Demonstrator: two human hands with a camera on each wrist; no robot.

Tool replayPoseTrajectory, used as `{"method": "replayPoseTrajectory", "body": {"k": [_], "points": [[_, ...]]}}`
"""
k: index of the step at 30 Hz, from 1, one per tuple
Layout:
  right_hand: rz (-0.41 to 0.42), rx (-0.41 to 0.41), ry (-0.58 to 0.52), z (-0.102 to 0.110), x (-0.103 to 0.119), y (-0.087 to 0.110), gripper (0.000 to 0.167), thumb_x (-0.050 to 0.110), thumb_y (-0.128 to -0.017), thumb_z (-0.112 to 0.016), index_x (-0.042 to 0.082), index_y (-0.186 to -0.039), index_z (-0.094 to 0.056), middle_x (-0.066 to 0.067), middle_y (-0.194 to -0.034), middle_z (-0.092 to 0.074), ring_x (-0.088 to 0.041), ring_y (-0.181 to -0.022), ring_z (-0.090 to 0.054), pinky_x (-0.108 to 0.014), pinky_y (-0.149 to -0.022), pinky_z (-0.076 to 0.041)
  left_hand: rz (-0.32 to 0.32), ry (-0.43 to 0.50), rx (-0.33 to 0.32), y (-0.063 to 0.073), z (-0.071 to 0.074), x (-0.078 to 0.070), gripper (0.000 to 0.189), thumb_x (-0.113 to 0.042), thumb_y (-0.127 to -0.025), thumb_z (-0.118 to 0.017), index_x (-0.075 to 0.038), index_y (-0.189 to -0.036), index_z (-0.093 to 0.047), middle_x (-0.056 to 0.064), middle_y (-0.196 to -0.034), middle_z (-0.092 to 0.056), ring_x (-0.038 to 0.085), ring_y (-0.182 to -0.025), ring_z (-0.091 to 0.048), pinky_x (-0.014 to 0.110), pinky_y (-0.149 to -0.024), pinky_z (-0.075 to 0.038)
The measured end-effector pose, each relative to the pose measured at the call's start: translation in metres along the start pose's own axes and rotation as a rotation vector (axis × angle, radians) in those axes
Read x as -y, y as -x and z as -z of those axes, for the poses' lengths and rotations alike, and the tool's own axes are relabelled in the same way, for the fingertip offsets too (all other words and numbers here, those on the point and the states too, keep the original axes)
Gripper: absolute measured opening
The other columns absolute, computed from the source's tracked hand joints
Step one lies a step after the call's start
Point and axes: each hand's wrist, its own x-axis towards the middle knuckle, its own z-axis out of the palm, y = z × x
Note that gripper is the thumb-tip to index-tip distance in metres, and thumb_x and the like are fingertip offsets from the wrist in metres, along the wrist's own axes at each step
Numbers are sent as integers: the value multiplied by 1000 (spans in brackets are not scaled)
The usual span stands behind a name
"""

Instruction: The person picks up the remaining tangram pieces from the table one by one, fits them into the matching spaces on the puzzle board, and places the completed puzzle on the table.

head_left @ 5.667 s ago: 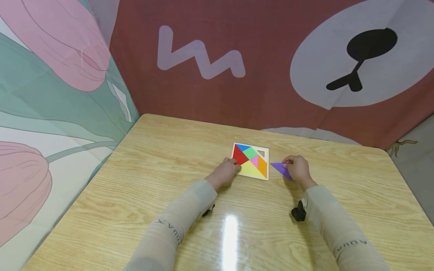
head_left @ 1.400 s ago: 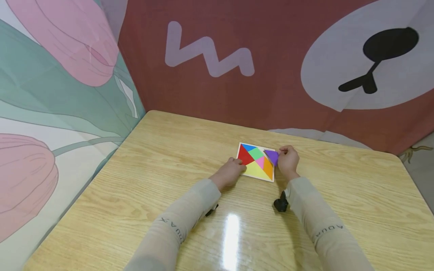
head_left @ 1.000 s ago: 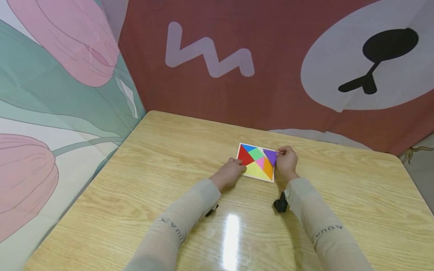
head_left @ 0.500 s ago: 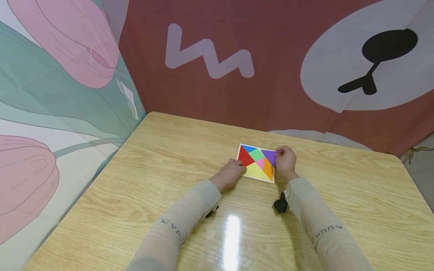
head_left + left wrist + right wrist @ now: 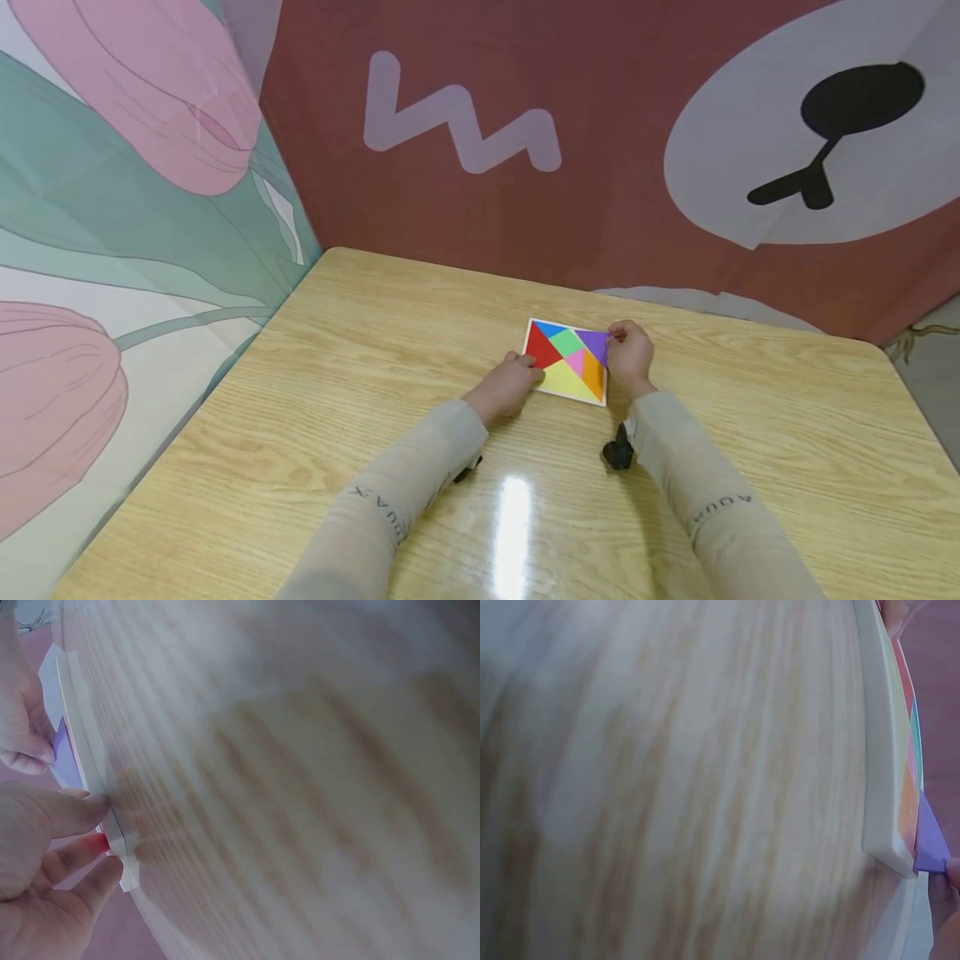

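A square tangram puzzle tray (image 5: 880, 750) with a white rim lies on the table. My left hand (image 5: 506, 387) grips its near left edge, thumb and fingertips at the rim beside the red triangle (image 5: 542, 348). At the far right corner my right hand (image 5: 632, 358) pinches a purple triangle (image 5: 596, 343) by its outer corner. In the right wrist view the triangle (image 5: 931, 834) stands tilted, raised above the rim at that corner. Blue, green, pink, orange (image 5: 593, 377) and yellow (image 5: 566, 382) pieces lie flat in the tray.
The wood-grain table (image 5: 315, 392) reaches back to a brown cloth (image 5: 600, 208) with a cartoon bear face. A flowered cloth (image 5: 172, 217) hangs along the left side. Black wrist devices (image 5: 619, 450) hang under the sleeves, close over the tabletop.
My right hand has brought the purple triangle from the table right of the tray onto its far right corner, then nudged it slightly left. My left hand has kept its grip on the tray.
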Motion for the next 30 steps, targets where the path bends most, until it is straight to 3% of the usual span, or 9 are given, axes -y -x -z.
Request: {"method": "replayPoseTrajectory", "body": {"k": [9,23,30], "points": [[35,1,-3,-3,-1,-1,11,-4,-82,-49,-6,-89,-57,-18,-87,-56,-27,-78,-50,-33,-69,-41,0,-6,-4,-1,-2,1,18,-4,-86,-44,-13,-89,-59,6,-98,-50,19,-82,-42,25,-71,-37],[-3,28,-20,-5,-9,-6,11,-3,-82,-50,-4,-91,-57,-17,-88,-55,-25,-80,-50,-30,-66,-43,-23,-21,-31,0,-1,1,18,-2,-84,-46,-13,-88,-59,6,-97,-52,20,-83,-44,26,-72,-37],[33,79,-10,-4,-9,-8,19,-6,-78,-54,-8,-97,-57,-20,-89,-55,-27,-82,-50,-33,-70,-44,-11,-18,-21,0,-2,1,19,-2,-84,-46,-13,-90,-59,7,-101,-52,20,-84,-43,26,-74,-37]]}}
